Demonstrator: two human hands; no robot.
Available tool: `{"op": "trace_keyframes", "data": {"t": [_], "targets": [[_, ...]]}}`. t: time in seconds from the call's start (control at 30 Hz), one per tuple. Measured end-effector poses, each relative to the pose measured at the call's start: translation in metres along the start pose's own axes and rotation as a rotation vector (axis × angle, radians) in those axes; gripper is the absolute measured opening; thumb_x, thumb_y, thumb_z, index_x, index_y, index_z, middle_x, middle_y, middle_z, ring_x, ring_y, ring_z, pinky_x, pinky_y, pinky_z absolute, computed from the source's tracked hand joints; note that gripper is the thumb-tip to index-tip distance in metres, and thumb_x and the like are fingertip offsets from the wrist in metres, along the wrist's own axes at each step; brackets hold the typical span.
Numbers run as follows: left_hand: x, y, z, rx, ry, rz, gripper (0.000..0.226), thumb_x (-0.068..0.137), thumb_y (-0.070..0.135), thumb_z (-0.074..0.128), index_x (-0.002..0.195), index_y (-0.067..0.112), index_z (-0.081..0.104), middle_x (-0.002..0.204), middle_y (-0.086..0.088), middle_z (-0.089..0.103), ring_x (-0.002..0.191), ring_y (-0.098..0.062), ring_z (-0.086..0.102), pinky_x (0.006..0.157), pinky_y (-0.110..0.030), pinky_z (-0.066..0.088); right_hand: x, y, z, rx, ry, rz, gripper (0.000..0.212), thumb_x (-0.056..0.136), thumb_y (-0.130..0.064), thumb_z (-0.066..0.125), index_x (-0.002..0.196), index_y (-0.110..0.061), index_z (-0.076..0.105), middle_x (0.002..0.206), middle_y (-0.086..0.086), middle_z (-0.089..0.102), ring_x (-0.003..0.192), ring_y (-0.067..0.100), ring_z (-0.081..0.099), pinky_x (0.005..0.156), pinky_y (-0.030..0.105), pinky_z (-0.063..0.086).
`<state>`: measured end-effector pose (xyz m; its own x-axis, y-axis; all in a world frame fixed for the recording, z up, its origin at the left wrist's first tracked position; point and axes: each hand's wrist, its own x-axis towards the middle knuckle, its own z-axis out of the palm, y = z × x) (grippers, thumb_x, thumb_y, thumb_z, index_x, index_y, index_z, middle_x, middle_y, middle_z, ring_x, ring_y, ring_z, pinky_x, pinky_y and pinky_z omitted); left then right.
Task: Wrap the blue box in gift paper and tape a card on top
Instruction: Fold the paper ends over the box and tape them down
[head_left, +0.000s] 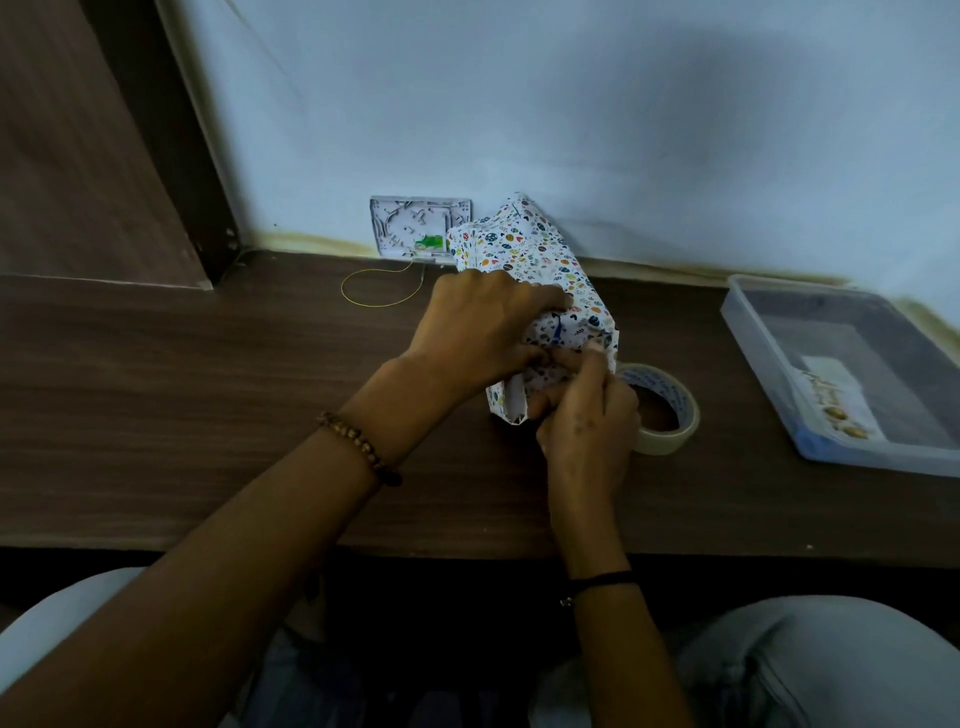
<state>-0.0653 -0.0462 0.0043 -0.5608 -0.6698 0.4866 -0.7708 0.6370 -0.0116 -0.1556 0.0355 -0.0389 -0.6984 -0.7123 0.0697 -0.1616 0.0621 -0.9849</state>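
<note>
While the blue box sits on the desk near the wall, all but a sliver of it covered by patterned gift paper, your left hand grips the paper over its top with curled fingers. Your right hand pinches the folded flap at the near end. A tape roll lies just beside the box, to its right. Farther right, a clear tray holds a card.
</note>
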Motion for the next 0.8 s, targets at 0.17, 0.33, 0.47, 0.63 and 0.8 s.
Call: {"op": "trace_keyframes", "data": {"t": [0.17,0.33,0.47,0.63,0.8], "targets": [[0.001,-0.002,0.000,-0.022,0.010,-0.003,0.048,0.086,0.047,0.065,0.133,0.044,0.054,0.100,-0.009,0.069,0.097,-0.032,0.064,0.067,-0.030,0.029,0.003,0.016,-0.002,-0.307,-0.019,-0.207,0.022,0.095,-0.046,0.050,0.092,-0.031,0.066,0.072,-0.006,0.070,0.071,0.015,0.068,0.067,0.044,0.058],[0.001,-0.003,-0.001,-0.020,0.005,-0.008,0.049,0.087,0.048,0.063,0.134,0.045,0.053,0.101,-0.009,0.069,0.097,-0.033,0.064,0.068,-0.030,0.029,0.008,0.016,-0.006,-0.532,0.018,-0.338,0.026,0.094,-0.048,0.058,0.098,-0.024,0.065,0.083,0.001,0.072,0.079,0.024,0.069,0.069,0.042,0.056],[0.001,0.000,0.000,0.042,-0.003,0.000,0.050,0.090,0.046,0.060,0.138,0.044,0.047,0.109,-0.007,0.068,0.103,-0.031,0.062,0.071,-0.032,0.031,0.016,0.007,-0.008,-0.653,-0.004,-0.370,0.024,0.097,-0.041,0.057,0.100,-0.017,0.062,0.090,0.005,0.069,0.084,0.025,0.066,0.066,0.033,0.046],[0.001,0.003,-0.002,0.054,-0.004,-0.001,0.049,0.092,0.046,0.057,0.140,0.042,0.045,0.112,-0.006,0.067,0.106,-0.031,0.061,0.070,-0.033,0.030,0.018,0.003,-0.012,-0.674,-0.042,-0.372,0.026,0.097,-0.037,0.058,0.110,-0.016,0.051,0.098,0.009,0.069,0.090,0.031,0.067,0.074,0.045,0.054],[0.001,0.001,0.000,0.032,0.000,-0.015,0.049,0.091,0.044,0.060,0.138,0.042,0.048,0.110,-0.008,0.068,0.104,-0.033,0.062,0.077,-0.036,0.042,0.020,0.003,-0.011,-0.657,-0.039,-0.419,0.021,0.096,-0.028,0.059,0.108,-0.020,0.044,0.095,0.008,0.069,0.084,0.029,0.069,0.071,0.047,0.056]]}}
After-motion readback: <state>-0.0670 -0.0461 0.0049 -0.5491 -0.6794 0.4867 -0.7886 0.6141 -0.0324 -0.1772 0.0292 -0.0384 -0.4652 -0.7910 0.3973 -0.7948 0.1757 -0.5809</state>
